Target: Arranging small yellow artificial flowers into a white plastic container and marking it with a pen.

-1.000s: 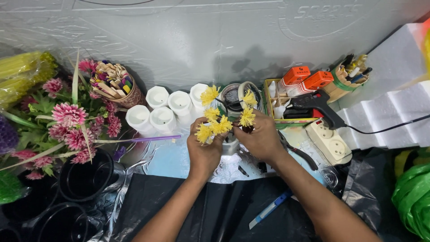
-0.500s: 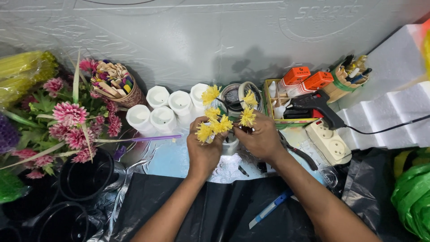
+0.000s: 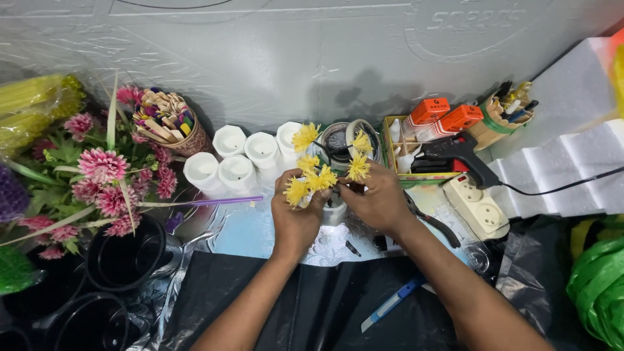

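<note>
A small bunch of yellow artificial flowers point(image 3: 323, 170) stands between my two hands at the middle of the table. My left hand point(image 3: 297, 214) grips the bunch from the left, its fingers curled around the stems. From the right, my right hand point(image 3: 378, 199) pinches the stems just under one bloom. The stems and whatever lies under them are hidden by my fingers. A white roll point(image 3: 335, 211) sits just below the hands.
Several white candle-shaped cylinders point(image 3: 235, 162) stand behind the hands. Pink flowers point(image 3: 104, 179) and black pots point(image 3: 123, 257) fill the left. A black glue gun point(image 3: 458, 156), power strip point(image 3: 478, 207), box of orange-capped items point(image 3: 429, 123) and blue cutter point(image 3: 393, 303) lie right.
Both hands stay on the yellow bunch; the fingers have shifted slightly around the stems. Nothing else has moved.
</note>
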